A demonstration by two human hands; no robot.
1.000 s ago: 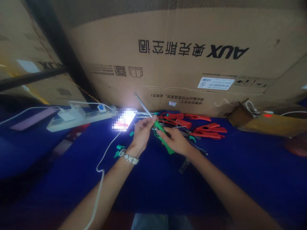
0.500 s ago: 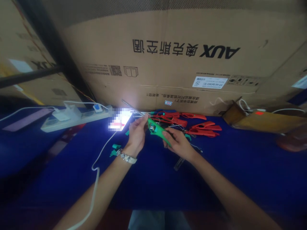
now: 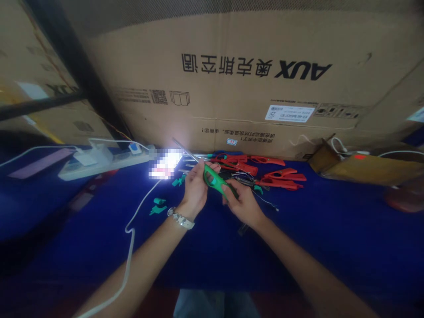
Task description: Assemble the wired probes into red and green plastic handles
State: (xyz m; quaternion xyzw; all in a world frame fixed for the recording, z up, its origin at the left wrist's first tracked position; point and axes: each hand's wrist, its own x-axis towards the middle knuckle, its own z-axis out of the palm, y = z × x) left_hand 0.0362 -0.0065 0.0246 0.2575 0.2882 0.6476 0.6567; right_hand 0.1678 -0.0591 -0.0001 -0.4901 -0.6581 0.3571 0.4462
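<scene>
1. Over the blue table cover (image 3: 298, 229), near its far edge, both hands meet on one green-handled tool (image 3: 217, 180), a long lighter-like piece with a thin metal rod (image 3: 183, 150) running up and to the left from it.
2. The left hand (image 3: 195, 187), with a metal watch (image 3: 180, 218) on its wrist, is closed around the front end of the green handle, where the rod joins it; thumb and fingers pinch there.
3. The right hand (image 3: 243, 201) is clamped on the rear half of the green handle, its fingers wrapped over the top of it.
4. The tool is held clear of the cover, tilted, its rod tip pointing toward the bright screen (image 3: 164, 162).
5. Just behind the hands lies a heap of red-handled tools (image 3: 265, 170) of the same kind, with loose metal rods (image 3: 194, 157) at its left end.
6. Small green parts (image 3: 157, 205) lie on the cover to the left of the left wrist.
7. A white power strip (image 3: 99, 160) with plugs sits further left, and a white cable (image 3: 130, 238) runs from the screen toward the near edge, passing under the left forearm.
8. A large cardboard box (image 3: 251, 101) printed with "AUX" upside down stands along the back.
9. A smaller brown box (image 3: 364, 170) lies at the right, well apart from the hands.
</scene>
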